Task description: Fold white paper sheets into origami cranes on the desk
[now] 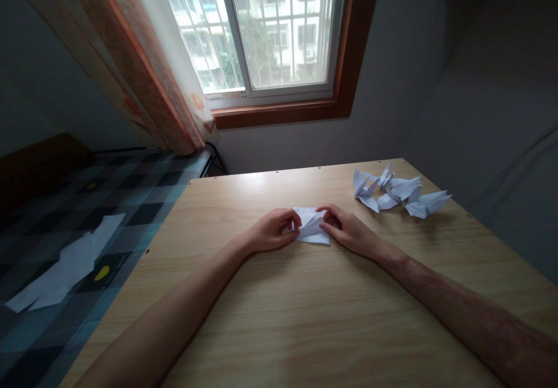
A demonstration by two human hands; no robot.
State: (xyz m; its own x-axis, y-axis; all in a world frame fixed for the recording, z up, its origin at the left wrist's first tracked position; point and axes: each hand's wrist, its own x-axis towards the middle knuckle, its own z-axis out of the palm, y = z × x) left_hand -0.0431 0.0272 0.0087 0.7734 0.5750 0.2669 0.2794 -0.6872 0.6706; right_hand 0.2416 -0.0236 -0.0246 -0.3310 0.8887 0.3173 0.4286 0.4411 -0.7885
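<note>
Left hand [275, 231] and right hand [347, 231] both held one small folded paper [313, 232], which lay flat on the desk [288, 324] directly between them. Farthest left, beyond the edge of the desk, white paper [76, 267] with uneven edges lay on a bed [146, 180] with a checked cover. Next came a curtain [131, 57], hanging to the left of a window [285, 33] behind the desk. The left hand rested nearer the middle of the desk, its fingers curled inward and the thumb and forefinger nearly together, closed on the left edge of the folded paper. To its right sat the paper itself; neither hand was nearer, since each touched its own side. No long axis could be told with certainty, as the fingers hid both sides, but a raised crease ran aslant across it, from lower left up toward the upper right. On the paper's right side, the right hand was partly closed, forefinger at the upper right corner and thumb lower down along that side; how firmly it pinched could not be told. Farther right, toward the desk's back right corner, several folded white shapes [403, 193] stood bunched together, well apart from both hands.
</note>
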